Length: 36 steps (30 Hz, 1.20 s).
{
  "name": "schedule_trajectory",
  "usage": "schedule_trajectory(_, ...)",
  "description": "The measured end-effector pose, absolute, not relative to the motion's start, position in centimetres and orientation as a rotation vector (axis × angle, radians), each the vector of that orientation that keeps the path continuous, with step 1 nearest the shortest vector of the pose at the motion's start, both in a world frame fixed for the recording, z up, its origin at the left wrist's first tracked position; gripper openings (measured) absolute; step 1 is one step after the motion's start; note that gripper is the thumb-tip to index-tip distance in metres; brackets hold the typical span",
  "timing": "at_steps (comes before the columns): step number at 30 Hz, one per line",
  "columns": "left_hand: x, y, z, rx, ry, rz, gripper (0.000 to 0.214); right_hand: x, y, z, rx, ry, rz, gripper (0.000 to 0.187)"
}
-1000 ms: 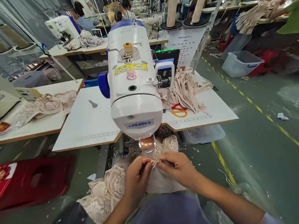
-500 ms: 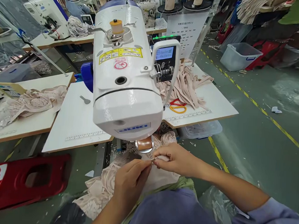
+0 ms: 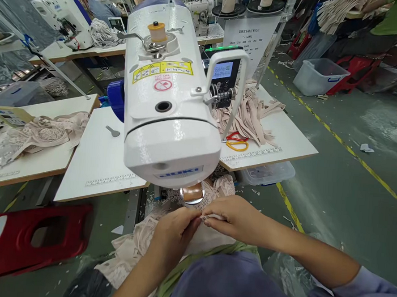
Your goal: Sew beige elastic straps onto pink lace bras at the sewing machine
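Observation:
My left hand point(image 3: 173, 234) and my right hand point(image 3: 236, 218) meet just below the head of a white sewing machine point(image 3: 169, 102). Both pinch the edge of a beige lace garment point(image 3: 135, 247) that hangs down over my lap. The fingers of each hand are closed on the fabric, thumb tips almost touching. A brown round part point(image 3: 192, 194) under the machine head sits right above my fingers.
A pile of beige straps point(image 3: 250, 116) and red-and-yellow scissors point(image 3: 235, 142) lie on the white table point(image 3: 286, 140) to the right. More lace pieces point(image 3: 44, 132) rest on the left table. A red stool point(image 3: 31, 239) lies on the floor; a clear bin point(image 3: 267, 173) sits under the table.
My hands have drawn closer together on the fabric edge and my left hand has lifted toward the machine head. The view shifted slightly.

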State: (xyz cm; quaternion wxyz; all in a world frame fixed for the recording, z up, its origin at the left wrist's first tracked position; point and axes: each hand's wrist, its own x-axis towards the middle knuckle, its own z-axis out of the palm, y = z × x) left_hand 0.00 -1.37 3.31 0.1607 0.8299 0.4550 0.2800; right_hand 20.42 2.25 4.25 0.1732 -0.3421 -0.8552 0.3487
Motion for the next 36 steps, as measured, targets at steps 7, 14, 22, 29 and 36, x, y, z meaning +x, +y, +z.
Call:
schedule_trajectory(7, 0.8, -1.4, 3.2, 2.435, 1.509, 0.830, 0.030, 19.4, 3.4, 4.4, -0.889, -2.284, 0.719, 0.017)
schedule_trajectory(14, -1.9, 0.2, 0.9, 2.907, 1.449, 0.935, 0.020, 17.8, 7.8, 5.7, -1.077, -2.432, 0.884, 0.020)
schedule_trajectory(22, -2.5, 0.7, 1.0, 3.056, 1.405, 0.718, 0.029, 18.0, 6.9, 5.3, -1.076, -2.481, 0.601, 0.019)
schedule_trajectory(29, -1.4, 1.0, 2.6, 2.973, 1.512, 0.668, 0.027, 18.2, 4.0, 1.9, -1.026, -2.141, 0.118, 0.018)
schedule_trajectory(36, -4.4, 3.5, 1.8, 3.211, 1.006, 0.588, 0.034, 17.7, 3.2, 0.0, -1.082, -2.068, 0.388, 0.018)
